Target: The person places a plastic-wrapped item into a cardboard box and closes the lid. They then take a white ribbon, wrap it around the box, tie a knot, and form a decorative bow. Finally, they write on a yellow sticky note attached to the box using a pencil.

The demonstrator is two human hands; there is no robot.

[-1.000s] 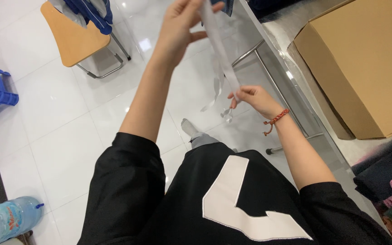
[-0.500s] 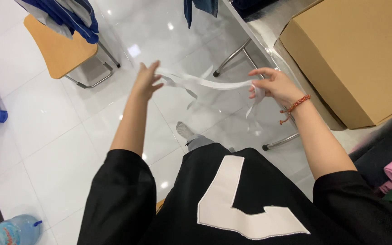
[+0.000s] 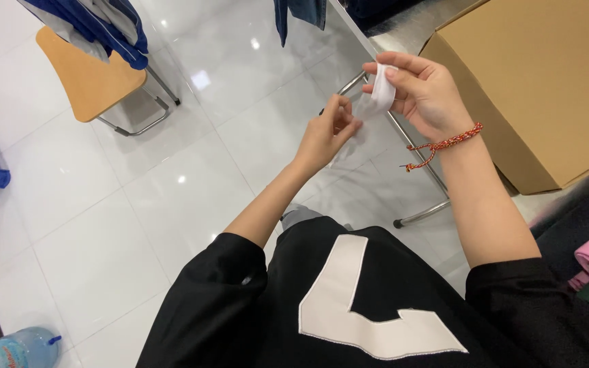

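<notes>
Between both hands, clear plastic bag [image 3: 376, 102] is crumpled small, translucent.

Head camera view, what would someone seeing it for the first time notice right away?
First the two raised hands at centre: the right hand pinches a bunched piece of clear plastic film and the left hand grips its lower end. A red braided bracelet circles the right wrist. A big cardboard box fills the upper right, and a wooden chair stands upper left on the glossy white floor.
</notes>
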